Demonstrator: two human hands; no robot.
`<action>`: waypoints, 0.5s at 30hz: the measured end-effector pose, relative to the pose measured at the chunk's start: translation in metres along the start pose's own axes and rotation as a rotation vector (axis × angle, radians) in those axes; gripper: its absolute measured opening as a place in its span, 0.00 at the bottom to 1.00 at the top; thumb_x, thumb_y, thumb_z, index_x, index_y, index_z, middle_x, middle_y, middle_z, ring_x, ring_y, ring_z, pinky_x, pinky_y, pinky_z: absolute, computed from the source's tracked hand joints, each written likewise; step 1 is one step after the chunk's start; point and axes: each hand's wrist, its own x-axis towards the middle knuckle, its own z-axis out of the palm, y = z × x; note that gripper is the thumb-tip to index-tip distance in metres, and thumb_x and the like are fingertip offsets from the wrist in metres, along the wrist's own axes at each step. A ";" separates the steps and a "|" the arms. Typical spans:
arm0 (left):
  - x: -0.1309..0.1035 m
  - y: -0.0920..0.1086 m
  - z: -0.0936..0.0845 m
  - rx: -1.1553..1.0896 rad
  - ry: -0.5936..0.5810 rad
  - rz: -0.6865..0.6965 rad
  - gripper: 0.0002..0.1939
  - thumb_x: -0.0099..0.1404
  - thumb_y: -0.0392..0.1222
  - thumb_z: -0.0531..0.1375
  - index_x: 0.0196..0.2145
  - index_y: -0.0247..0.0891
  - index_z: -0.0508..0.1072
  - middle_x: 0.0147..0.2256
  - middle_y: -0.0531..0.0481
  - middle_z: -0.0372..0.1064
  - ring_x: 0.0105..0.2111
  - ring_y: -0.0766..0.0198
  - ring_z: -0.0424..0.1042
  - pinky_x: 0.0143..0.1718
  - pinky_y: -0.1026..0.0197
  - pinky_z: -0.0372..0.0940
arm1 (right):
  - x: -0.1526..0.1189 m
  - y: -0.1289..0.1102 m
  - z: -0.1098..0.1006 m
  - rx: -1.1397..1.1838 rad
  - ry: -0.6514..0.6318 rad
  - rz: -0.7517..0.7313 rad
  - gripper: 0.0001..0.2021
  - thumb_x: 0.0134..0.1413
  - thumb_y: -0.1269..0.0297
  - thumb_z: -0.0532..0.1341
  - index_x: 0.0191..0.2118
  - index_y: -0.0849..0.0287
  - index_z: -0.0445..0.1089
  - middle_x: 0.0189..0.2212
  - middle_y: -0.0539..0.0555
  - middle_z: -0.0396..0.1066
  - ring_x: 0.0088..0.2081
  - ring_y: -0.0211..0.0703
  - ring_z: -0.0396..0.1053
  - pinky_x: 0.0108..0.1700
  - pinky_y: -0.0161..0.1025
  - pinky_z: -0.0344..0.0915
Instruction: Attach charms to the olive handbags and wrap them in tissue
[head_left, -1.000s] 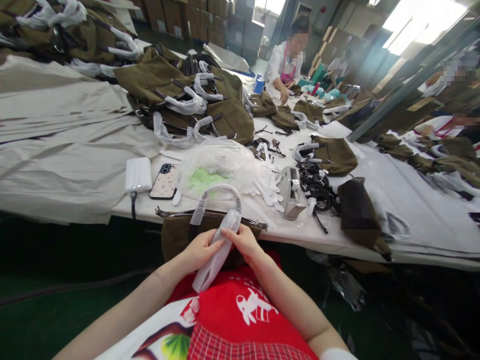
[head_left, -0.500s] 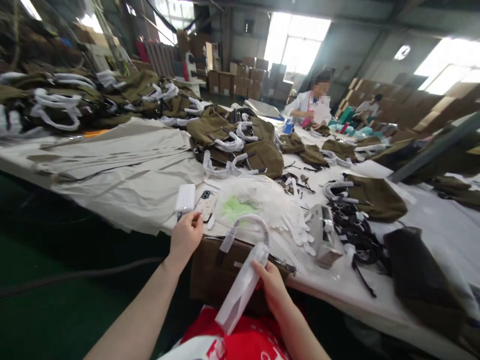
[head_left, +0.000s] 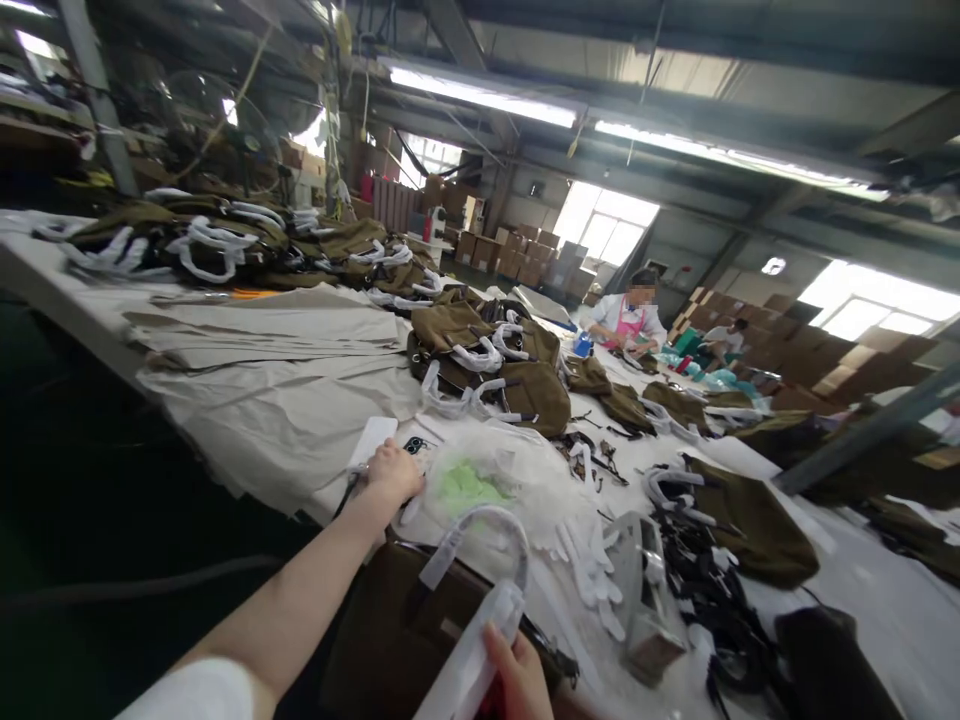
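Olive bag (head_left: pixel 375 640) is at the near edge of the table (head_left: pixel 874 585), L of & partly behind R hand (head_left: pixel 517 668), closer to the wearer than L hand (head_left: pixel 394 475). R hand, cut off at frame bottom, is closed on the bag's front handle (head_left: pixel 480 645), thumb on the white wrap, other fingers mostly hidden. Back handle (head_left: pixel 491 513), also wrapped, arches up just beyond R hand.

L hand is stretched fwd, fingers bent at the white power bank (head_left: pixel 373 437), w/ phone (head_left: pixel 417 445) just to its R, partly covered; can't tell if it's gripping anything.

Clear plastic bag (head_left: pixel 529 470) w/ green stuff inside: R of L hand, beyond R hand. To R of R hand: metal dispenser (head_left: pixel 646 595), then black straps (head_left: pixel 724 612), 2nd olive bag (head_left: pixel 750 520) further out. Pale sheets (head_left: pixel 292 360) fwd-L of L hand; bag pile (head_left: pixel 532 395) fwd-R of it. Co-worker (head_left: pixel 630 325) in pink apron, well beyond both hands, looking busy w/ small items, too far off to ID.
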 end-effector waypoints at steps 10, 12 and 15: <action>0.027 0.004 0.006 -0.044 -0.080 -0.074 0.33 0.48 0.47 0.66 0.49 0.24 0.73 0.51 0.23 0.64 0.49 0.42 0.70 0.45 0.53 0.65 | 0.008 0.008 -0.005 0.019 -0.019 -0.011 0.32 0.30 0.35 0.70 0.28 0.64 0.71 0.14 0.49 0.64 0.14 0.33 0.56 0.16 0.32 0.55; 0.031 0.004 0.009 -0.042 -0.082 -0.073 0.34 0.48 0.48 0.66 0.50 0.23 0.72 0.52 0.23 0.64 0.49 0.42 0.70 0.46 0.53 0.65 | 0.007 0.006 -0.003 0.021 -0.008 -0.013 0.32 0.29 0.35 0.70 0.28 0.64 0.71 0.14 0.49 0.64 0.14 0.34 0.57 0.17 0.33 0.57; 0.028 0.003 0.012 -0.040 -0.071 -0.047 0.36 0.47 0.50 0.66 0.50 0.23 0.72 0.52 0.22 0.64 0.50 0.41 0.70 0.47 0.53 0.65 | 0.002 0.000 0.000 0.021 -0.020 -0.013 0.32 0.30 0.35 0.70 0.29 0.63 0.72 0.14 0.50 0.64 0.16 0.39 0.62 0.19 0.36 0.61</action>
